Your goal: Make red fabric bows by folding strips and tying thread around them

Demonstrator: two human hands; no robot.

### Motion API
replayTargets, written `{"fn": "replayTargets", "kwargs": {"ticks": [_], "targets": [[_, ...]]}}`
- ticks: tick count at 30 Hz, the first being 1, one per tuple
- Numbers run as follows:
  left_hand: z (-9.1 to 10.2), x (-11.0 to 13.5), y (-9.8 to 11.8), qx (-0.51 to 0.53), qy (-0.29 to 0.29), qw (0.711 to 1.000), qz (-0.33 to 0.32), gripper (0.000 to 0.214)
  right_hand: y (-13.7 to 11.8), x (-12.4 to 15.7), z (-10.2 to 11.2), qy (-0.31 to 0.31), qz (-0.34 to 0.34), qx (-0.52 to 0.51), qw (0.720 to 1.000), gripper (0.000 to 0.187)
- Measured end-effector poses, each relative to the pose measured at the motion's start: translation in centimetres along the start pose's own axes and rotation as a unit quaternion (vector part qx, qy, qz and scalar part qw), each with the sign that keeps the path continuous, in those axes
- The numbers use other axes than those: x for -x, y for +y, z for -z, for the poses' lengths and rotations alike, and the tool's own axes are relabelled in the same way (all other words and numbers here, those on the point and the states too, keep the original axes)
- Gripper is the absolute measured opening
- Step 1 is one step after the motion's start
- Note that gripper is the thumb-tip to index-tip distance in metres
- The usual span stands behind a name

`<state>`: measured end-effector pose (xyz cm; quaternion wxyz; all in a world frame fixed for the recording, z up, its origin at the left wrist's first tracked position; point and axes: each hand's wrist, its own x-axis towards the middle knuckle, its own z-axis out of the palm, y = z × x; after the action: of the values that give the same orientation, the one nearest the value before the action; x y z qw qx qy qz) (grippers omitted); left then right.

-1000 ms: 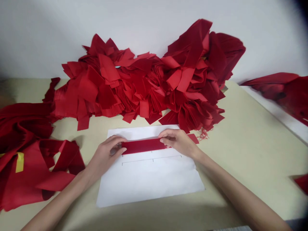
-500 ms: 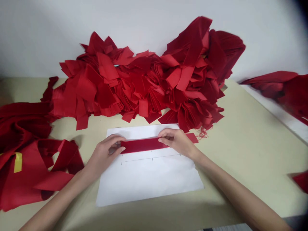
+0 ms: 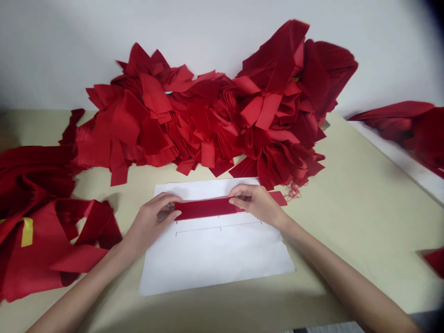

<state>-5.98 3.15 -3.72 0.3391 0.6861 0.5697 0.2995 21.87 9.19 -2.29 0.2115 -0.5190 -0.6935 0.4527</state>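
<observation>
A dark red fabric strip lies across a white paper sheet on the beige table, just above a thin ruled line with end ticks. My left hand pinches the strip's left end with curled fingers. Fingers of my right hand press down on the strip near its right end, and a short length of red sticks out past that hand.
A big heap of cut red fabric strips is piled against the white wall behind the paper. Loose red cloth with a yellow tag lies at the left. More red cloth rests on a white ledge at the right.
The hands and the strip have stayed almost still on the paper. Only the view has shifted slightly.
</observation>
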Motion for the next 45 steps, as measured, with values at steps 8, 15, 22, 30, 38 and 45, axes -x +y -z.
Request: {"fn": "replayTargets", "kwargs": {"ticks": [8, 15, 22, 30, 38, 45], "targets": [[0.15, -0.03, -0.33, 0.02, -0.013, 1.0, 0.012, 0.018, 0.19, 0.01, -0.33, 0.02, 0.011, 0.017, 1.0, 0.014], [-0.05, 0.0, -0.63, 0.041, 0.0, 0.999, 0.009, 0.017, 0.11, 0.11, -0.09, 0.003, 0.002, 0.009, 1.0, 0.011], [-0.13, -0.05, -0.61, 0.036, 0.004, 0.999, 0.003, 0.017, 0.49, 0.01, -0.12, 0.0, 0.002, 0.007, 1.0, 0.008], [-0.04, 0.02, -0.37, 0.021, 0.003, 1.0, -0.003, 0.017, 0.58, -0.19, 0.05, -0.005, -0.001, 0.0, 1.0, 0.011], [-0.2, 0.05, -0.02, 0.031, 0.007, 0.999, 0.001, 0.015, 0.28, -0.1, 0.47, -0.001, -0.006, -0.024, 1.0, 0.014], [-0.3, -0.06, -0.79, 0.036, 0.007, 0.999, -0.001, 0.017, 0.22, 0.12, -0.09, 0.008, 0.005, -0.02, 1.0, 0.013]]}}
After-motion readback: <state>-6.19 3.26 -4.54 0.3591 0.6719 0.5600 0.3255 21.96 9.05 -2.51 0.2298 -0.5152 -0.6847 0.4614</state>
